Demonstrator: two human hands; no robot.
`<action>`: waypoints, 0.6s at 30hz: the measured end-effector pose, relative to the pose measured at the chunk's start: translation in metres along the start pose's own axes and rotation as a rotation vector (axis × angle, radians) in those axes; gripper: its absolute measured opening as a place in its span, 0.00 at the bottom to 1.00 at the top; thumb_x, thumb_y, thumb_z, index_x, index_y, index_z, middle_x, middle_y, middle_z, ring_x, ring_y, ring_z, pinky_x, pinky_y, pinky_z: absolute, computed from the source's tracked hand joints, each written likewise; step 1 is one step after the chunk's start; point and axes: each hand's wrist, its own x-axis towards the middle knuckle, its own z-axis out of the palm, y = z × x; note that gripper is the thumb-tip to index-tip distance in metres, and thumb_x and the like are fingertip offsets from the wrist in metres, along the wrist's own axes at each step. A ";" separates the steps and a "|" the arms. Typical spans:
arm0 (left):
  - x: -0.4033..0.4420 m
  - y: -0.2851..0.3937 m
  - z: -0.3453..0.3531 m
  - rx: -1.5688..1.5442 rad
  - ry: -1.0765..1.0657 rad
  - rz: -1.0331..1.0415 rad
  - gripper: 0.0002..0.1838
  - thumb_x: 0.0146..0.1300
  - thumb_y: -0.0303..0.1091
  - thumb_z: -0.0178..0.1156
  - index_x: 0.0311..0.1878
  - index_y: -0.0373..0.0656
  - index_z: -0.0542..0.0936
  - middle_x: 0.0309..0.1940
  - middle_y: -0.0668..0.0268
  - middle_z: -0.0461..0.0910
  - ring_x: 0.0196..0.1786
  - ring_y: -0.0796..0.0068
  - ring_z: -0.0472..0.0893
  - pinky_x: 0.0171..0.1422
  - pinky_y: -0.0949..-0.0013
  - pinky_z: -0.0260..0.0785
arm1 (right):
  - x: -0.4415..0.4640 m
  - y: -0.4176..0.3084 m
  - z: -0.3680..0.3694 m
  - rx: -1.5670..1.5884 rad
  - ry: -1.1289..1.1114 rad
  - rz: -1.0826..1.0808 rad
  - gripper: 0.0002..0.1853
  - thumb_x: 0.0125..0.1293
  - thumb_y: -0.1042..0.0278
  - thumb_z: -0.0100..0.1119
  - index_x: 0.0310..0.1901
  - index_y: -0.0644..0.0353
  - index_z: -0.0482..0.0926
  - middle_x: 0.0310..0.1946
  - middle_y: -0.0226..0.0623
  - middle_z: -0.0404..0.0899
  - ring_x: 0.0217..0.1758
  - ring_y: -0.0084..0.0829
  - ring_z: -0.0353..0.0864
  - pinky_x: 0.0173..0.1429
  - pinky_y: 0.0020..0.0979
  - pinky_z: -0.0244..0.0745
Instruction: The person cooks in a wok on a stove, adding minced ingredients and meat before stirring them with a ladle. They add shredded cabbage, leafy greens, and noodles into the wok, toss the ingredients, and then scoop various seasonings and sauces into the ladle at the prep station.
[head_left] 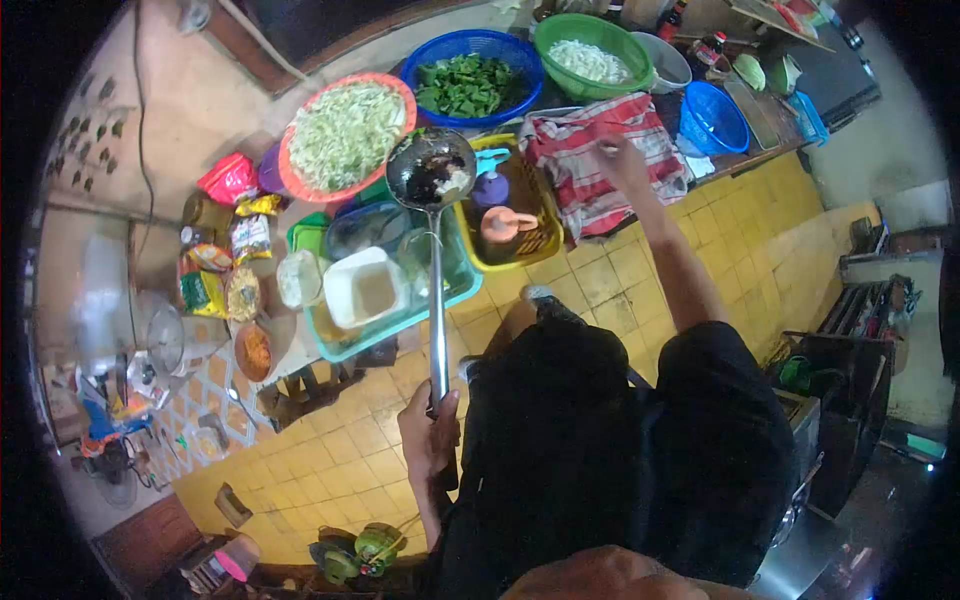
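My left hand (430, 435) is wrapped round the long handle of a metal ladle (437, 310), which points away from me. Its bowl holds dark sauce and a pale clump (452, 183), and hangs over the front of the counter near the yellow basket (540, 250). My right hand (620, 165) reaches out over a folded red-and-white striped cloth (575, 185). Its fingers look curled together; whether they touch the cloth or hold something small, I cannot make out.
An orange basin of shredded cabbage (345, 135), a blue basket of chopped greens (465, 85) and a green basket of white slices (588, 62) line the back. A teal tray (340, 350) carries containers. A blue basket (715, 118) stands right. Yellow floor tiles (380, 435) lie below.
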 end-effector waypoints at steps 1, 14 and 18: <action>0.004 0.011 0.012 -0.024 0.017 0.010 0.08 0.63 0.32 0.59 0.41 0.37 0.76 0.17 0.72 0.67 0.16 0.84 0.66 0.20 0.74 0.58 | 0.009 0.037 -0.013 -0.199 0.103 0.108 0.29 0.56 0.51 0.66 0.50 0.69 0.75 0.49 0.53 0.78 0.52 0.44 0.80 0.51 0.39 0.76; 0.072 0.110 0.154 -0.008 -0.086 0.127 0.05 0.64 0.29 0.58 0.39 0.37 0.75 0.16 0.76 0.65 0.15 0.88 0.63 0.18 0.78 0.54 | 0.022 0.324 -0.056 0.012 -0.218 0.361 0.10 0.62 0.68 0.54 0.35 0.66 0.81 0.26 0.38 0.81 0.26 0.33 0.82 0.28 0.35 0.77; 0.077 0.124 0.182 0.027 -0.116 0.102 0.06 0.63 0.29 0.58 0.40 0.37 0.76 0.17 0.76 0.65 0.15 0.88 0.63 0.18 0.79 0.53 | 0.020 0.223 -0.097 -0.528 -0.191 0.064 0.12 0.59 0.61 0.56 0.37 0.61 0.81 0.32 0.51 0.82 0.33 0.50 0.83 0.35 0.44 0.78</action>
